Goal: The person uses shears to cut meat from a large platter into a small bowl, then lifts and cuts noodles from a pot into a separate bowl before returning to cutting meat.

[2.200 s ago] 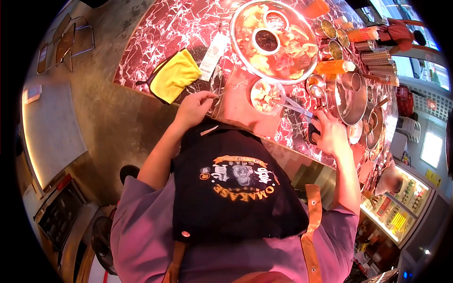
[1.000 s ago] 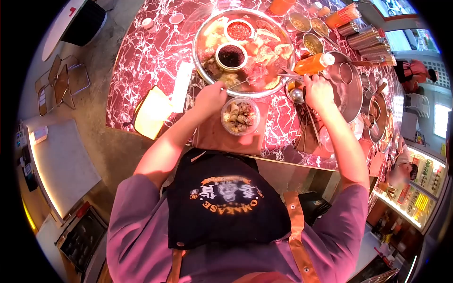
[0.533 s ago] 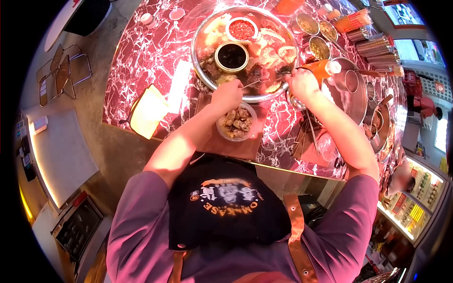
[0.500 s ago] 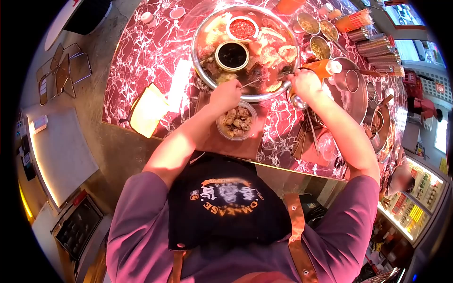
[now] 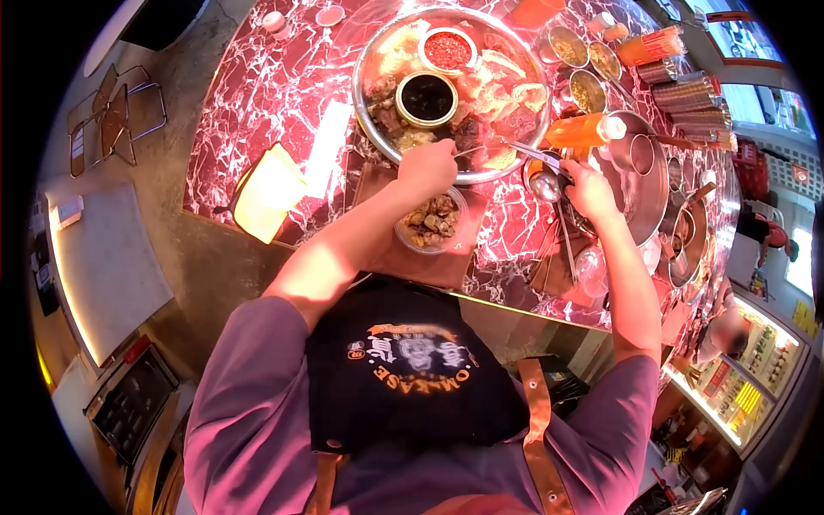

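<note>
My left hand [image 5: 429, 168] is closed around a thin metal utensil [image 5: 470, 151] whose tip reaches over the front of a large round metal tray [image 5: 358, 96]. My right hand [image 5: 590, 192] grips scissors [image 5: 534, 154], their blades pointing left over the tray's front right rim. Pieces of meat and other food [image 5: 502, 86] lie in the tray around a bowl of red chopped sauce [image 5: 448, 51] and a bowl of dark sauce [image 5: 427, 98]. Below my left hand, partly covered by it, stands a clear plastic tub of cut pieces [image 5: 431, 225].
An orange bottle [image 5: 584, 131] lies tilted beside the tray's right rim. Metal cups of toppings [image 5: 587, 90], a large pot [image 5: 639, 193] and bundled skewers or sticks [image 5: 687, 94] crowd the right side. A yellow pad [image 5: 270, 196] rests at the table's left edge.
My right hand has drawn back toward me and to the right with the scissors, which now show clearly. My left hand has shifted slightly right, over the tub's edge.
</note>
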A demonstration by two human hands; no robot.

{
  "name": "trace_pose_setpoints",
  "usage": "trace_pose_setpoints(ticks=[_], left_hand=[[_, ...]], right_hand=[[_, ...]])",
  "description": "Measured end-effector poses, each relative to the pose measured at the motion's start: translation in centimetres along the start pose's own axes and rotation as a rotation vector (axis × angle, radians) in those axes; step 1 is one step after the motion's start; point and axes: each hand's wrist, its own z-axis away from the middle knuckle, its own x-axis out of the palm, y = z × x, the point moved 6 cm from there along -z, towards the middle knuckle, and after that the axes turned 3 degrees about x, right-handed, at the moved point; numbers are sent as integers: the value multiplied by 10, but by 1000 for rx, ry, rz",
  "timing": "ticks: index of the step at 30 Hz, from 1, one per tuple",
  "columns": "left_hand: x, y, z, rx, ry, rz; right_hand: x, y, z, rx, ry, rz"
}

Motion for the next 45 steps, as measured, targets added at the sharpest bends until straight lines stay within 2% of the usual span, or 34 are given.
trace_pose_setpoints(ticks=[6,12,15,16,19,22,23,26,30,34,36,39,42,45], left_hand=[[8,-3,-13,-29,-22,-86],[-19,-3,-9,-20,21,-115],[-42,-7,-1,112,138,-180],[-47,-11,3,108,139,-180],[-53,-28,16,-15,-11,-258],[-44,-37,24,4,7,-214],[-41,-39,25,12,40,-170],[-38,-38,27,4,62,-140],[-34,-24,22,96,57,-159],[-27,-24,9,131,-20,-244],[-29,-21,11,112,-96,-274],[-33,-15,13,155,-4,-179],[-31,-2,8,209,84,-93],[-16,4,-16,151,21,-140]], right_hand=[[5,7,7,18,-28,-72],[-32,-32,1,-155,19,203],[-42,-37,-8,-44,-96,171],[-43,-39,-9,-48,-97,171],[-27,-36,-15,109,-272,-117],[6,-41,-17,135,-265,-215],[15,-42,-18,198,-279,-221],[28,-52,-31,173,-301,-164],[43,-61,-46,179,-386,-52],[-6,-73,-17,139,-312,43],[-31,-68,-4,100,-191,163],[-65,-60,8,116,-90,259],[-64,-34,5,97,-36,412],[-43,-16,-6,44,9,417]])
